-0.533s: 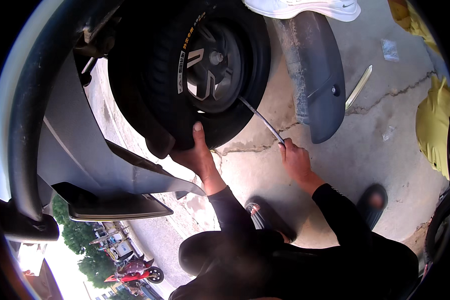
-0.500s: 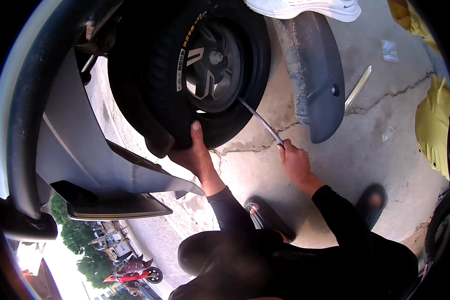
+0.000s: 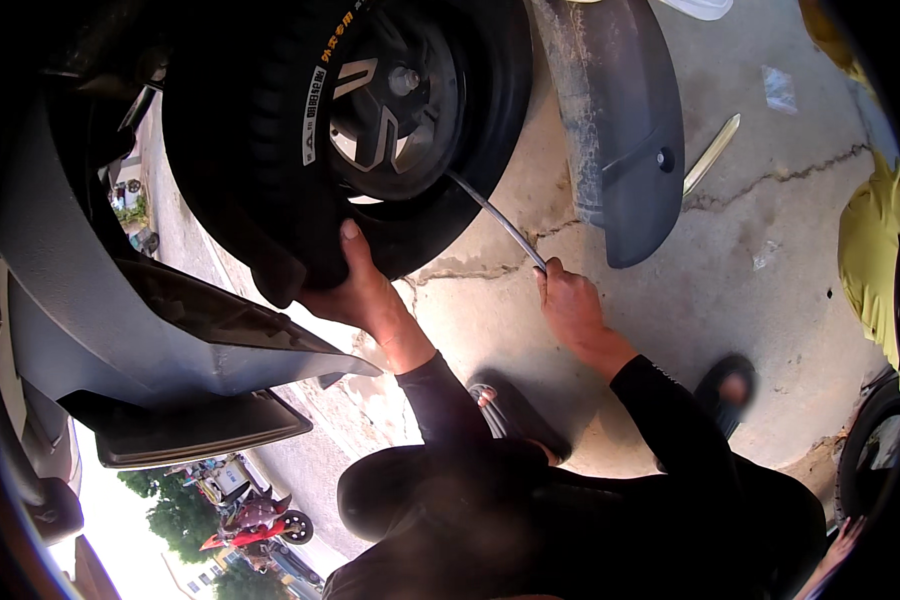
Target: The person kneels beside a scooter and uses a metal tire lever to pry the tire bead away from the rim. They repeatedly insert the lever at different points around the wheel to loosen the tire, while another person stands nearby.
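A black scooter-type tyre [image 3: 495, 150] with yellow and white markings surrounds a dark spoked wheel rim [image 3: 440, 70], under a grey vehicle body. My left hand [image 3: 375, 305] grips the tyre's near lower edge, its thumb up on the sidewall and its fingers hidden behind the tread. In my right hand [image 3: 578, 312] is the end of a thin metal tyre lever [image 3: 500, 222], fingers wrapped round it. The lever's far tip meets the gap between rim and tyre bead; how deep it sits is hidden.
A worn grey plastic fender [image 3: 635, 130] lies right of the wheel, beside a pale flat strip [image 3: 712, 157]. Grey body panels [image 3: 140, 330] rise at the left. Yellow fabric [image 3: 875, 255] and another tyre [image 3: 860, 450] are at the right edge. Another person's hand [image 3: 842, 548] shows lower right.
The view has shifted, so wheel, fender and both hands appear farther left and higher. Both grips stay the same. Another person's hand has come in at lower right; the white shoe is mostly out of view.
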Tool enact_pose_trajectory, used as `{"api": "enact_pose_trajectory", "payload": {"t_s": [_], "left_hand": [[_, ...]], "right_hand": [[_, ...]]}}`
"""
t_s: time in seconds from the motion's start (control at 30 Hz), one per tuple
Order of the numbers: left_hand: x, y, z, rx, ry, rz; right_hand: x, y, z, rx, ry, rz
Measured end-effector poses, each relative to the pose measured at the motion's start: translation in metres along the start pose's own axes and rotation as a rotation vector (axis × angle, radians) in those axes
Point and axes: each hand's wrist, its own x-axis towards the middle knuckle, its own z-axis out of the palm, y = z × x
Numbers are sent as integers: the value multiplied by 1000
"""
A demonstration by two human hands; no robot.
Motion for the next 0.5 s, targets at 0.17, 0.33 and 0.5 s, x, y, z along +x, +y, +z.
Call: {"api": "enact_pose_trajectory", "payload": {"t_s": [0.17,0.33,0.5], "left_hand": [[0,-4,0,-12,-11,-38],[-5,-10,0,125,68,41],[-7,-1,5,127,75,23]], "right_hand": [[-2,-3,18,21,1,29],[-1,-1,3,-7,-8,30],[8,2,-14,-10,-93,26]]}}
